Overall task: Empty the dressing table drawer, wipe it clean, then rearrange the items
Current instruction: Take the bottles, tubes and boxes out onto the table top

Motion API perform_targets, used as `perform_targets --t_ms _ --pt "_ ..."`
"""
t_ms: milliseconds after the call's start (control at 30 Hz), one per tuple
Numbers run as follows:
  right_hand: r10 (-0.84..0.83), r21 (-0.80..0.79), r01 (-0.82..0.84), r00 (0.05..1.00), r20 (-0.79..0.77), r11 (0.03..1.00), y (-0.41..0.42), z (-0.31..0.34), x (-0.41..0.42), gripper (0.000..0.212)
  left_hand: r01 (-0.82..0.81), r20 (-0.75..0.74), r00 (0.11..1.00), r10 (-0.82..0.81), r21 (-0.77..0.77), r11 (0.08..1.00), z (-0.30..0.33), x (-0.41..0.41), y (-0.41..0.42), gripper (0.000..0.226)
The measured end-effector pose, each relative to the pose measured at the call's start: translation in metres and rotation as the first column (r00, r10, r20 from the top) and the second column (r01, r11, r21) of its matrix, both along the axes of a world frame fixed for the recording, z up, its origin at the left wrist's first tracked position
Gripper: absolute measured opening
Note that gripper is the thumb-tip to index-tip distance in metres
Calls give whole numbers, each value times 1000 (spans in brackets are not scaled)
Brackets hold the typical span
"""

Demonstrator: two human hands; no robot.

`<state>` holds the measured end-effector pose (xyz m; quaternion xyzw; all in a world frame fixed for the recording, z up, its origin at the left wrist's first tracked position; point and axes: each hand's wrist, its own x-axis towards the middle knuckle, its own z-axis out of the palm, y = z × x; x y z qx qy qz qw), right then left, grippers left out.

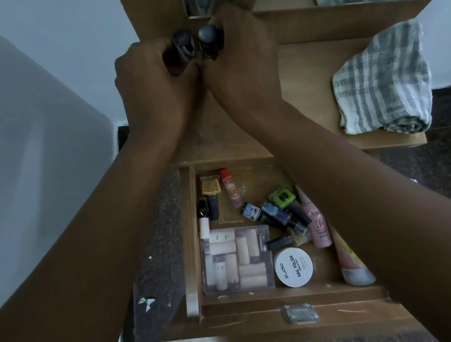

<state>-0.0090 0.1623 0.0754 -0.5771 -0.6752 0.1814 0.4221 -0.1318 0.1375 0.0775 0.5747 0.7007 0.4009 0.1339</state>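
A: Where are the hands?

B: Both are in the upper middle of the frame, over the table top (pixel 306 74). The left hand (pixel 149 77) has its fingers curled round a dark bottle (pixel 183 44). The right hand (pixel 240 54) grips a second bottle (pixel 208 36) with a dark round cap. The two bottles stand side by side, close together, and the hands touch each other below them.

A: And the drawer?

B: The drawer (pixel 264 303) is pulled out in the lower middle of the frame, and it is still full. At its lower left lies a clear box (pixel 236 260) of small pale tubes. Just right of the box is a white round tub (pixel 293 267) marked "nail polish". Above the tub is a heap of small bottles, one with a green cap (pixel 282 197). A pink tube (pixel 317 222) lies along the right side, partly under the right forearm. An orange stick (pixel 230 189) is near the upper left of the drawer.

A: Is there a cloth?

B: Yes, a striped cloth (pixel 384 81) lies folded on the table top at the right of the frame, well apart from the hands.
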Motion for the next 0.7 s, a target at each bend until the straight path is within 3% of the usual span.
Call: perform_targets --t_ms 300,400,500,600,700 --pt "-14 -6 14 995 95 1000 -20 -7 14 28 -13 -67 998 15 29 999 -2 -1 -23 32" --pt "22 -61 -16 995 101 998 -56 9 35 15 17 -93 996 -12 58 998 14 8 -75 24" --pt "137 -149 -114 979 152 982 -102 22 59 11 186 -78 978 -195 -119 975 18 20 -128 16" --pt "281 -320 -206 937 208 925 -133 9 78 1 382 -81 905 -418 -282 880 -2 29 -153 12" --pt "437 -541 -185 813 385 820 -145 -21 91 6 497 -87 808 -583 -432 753 -32 37 -158 22"
